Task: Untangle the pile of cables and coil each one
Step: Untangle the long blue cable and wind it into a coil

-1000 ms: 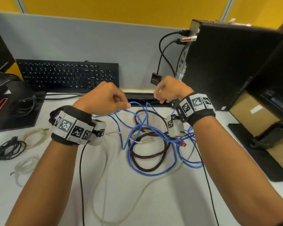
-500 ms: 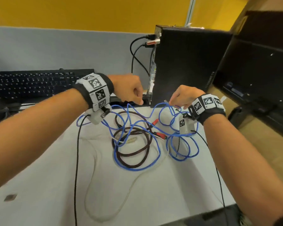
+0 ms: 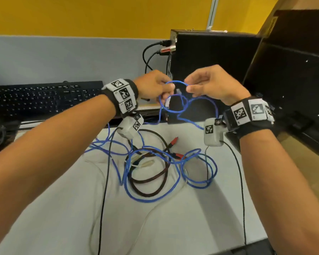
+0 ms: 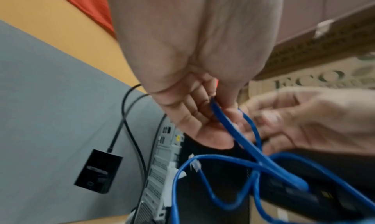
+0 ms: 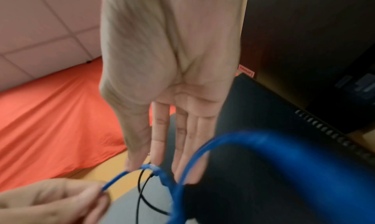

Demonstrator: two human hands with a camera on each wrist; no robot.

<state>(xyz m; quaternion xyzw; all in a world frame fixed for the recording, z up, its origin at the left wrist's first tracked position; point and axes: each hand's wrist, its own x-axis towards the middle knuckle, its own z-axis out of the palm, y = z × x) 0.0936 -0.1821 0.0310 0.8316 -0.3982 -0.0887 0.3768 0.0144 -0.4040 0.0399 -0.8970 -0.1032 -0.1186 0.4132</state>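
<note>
Thin blue cable [image 3: 174, 107], looped and tangled with a brown cable [image 3: 156, 173] on the desk [image 3: 173, 227]. 1 loop raised above desk, pinched by left hand [image 3: 153, 84] and, apparently, right hand [image 3: 213, 83] at thumb and forefinger, clear plug dangling between.

- A mustard-yellow wall [image 3: 81, 13] runs across the back, split by a pale vertical metal strip [image 3: 211, 13].
- Below it stands a grey fabric partition panel [image 3: 63, 59].
- A white desk surface [image 3: 173, 227] fills the foreground.
- A black full-size keyboard [image 3: 42, 98] leans against the partition at the left.
- A black upright computer tower [image 3: 215, 57] stands at the desk's back edge, two black plugged-in leads [image 3: 149, 52] curving from its rear.
- A brown cardboard box [image 4: 324, 51] shows in the left wrist view.
</note>
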